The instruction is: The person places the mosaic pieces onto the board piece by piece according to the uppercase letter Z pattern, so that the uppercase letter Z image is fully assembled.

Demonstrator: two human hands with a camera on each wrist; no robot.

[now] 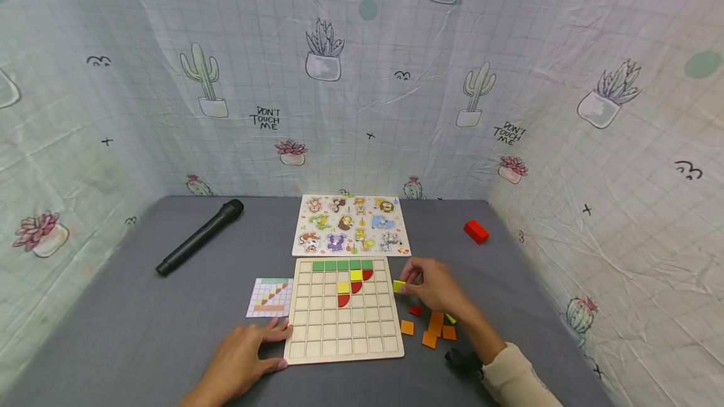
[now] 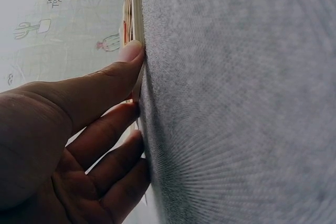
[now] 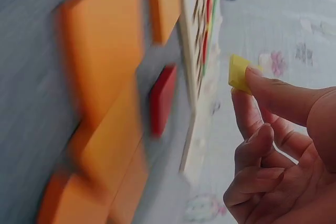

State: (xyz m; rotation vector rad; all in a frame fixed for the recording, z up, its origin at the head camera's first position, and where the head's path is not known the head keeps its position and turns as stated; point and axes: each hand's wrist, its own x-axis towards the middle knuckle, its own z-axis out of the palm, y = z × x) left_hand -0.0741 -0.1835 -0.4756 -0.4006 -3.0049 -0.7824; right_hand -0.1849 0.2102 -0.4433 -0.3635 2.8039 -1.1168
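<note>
Left hand (image 1: 237, 353), lower left of center, touches the board (image 1: 344, 331) with fingers spread wide; right hand (image 1: 432, 284), right of center, pinches one yellow piece (image 1: 398, 286). Five green squares (image 1: 342, 265), two yellow squares (image 1: 343, 287) and three red quarter-circles (image 1: 356, 287) fill cells.

pattern card (image 1: 269, 298) left of grid board (image 1: 344, 331); loose tiles (image 1: 407, 328) right; animal puzzle (image 1: 334, 225) behind
</note>
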